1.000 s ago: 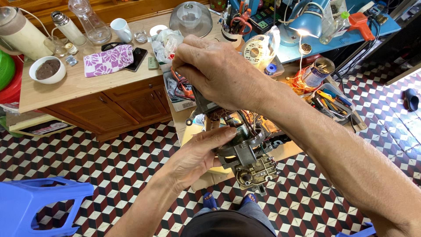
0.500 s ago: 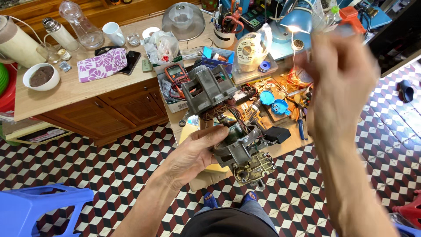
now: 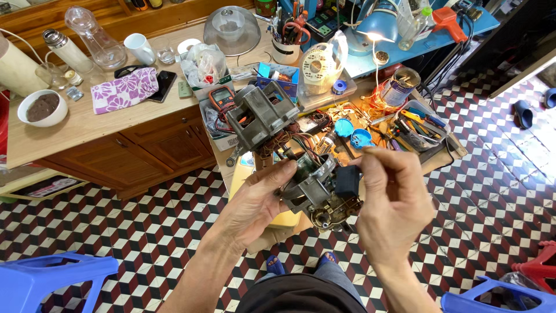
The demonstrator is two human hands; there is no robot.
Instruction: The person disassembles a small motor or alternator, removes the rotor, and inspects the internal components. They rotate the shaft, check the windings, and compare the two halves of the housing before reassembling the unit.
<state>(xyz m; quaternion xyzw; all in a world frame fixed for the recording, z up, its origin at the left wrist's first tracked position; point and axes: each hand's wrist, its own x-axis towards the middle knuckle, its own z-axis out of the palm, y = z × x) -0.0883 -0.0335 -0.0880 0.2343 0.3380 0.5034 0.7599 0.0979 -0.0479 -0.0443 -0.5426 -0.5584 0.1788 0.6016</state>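
Observation:
My left hand (image 3: pixel 255 203) grips a metal motor assembly (image 3: pixel 310 188) from the left and holds it above the floor in front of the workbench. Wires run from it up to a grey motor housing (image 3: pixel 260 119) that stands on the bench. A black block (image 3: pixel 347 179) sits on the assembly's right side. My right hand (image 3: pixel 394 203) is right of it, fingers curled, with thumb and forefinger pinched at the block's edge. Whether they hold anything small is hidden.
The low workbench (image 3: pixel 446 152) carries a lit blue lamp (image 3: pixel 376 26), a multimeter (image 3: pixel 222 97), a tin can (image 3: pixel 402 86), a tray of tools (image 3: pixel 423 124) and blue caps (image 3: pixel 353 136). A wooden cabinet (image 3: pixel 87 124) with cups, bowl and cloth stands left. Blue stools (image 3: pixel 52 278) flank me.
My right hand left the tool it held over the housing, swung up to the right, and has come down beside the black block. The grey housing is now uncovered. My left hand keeps its grip.

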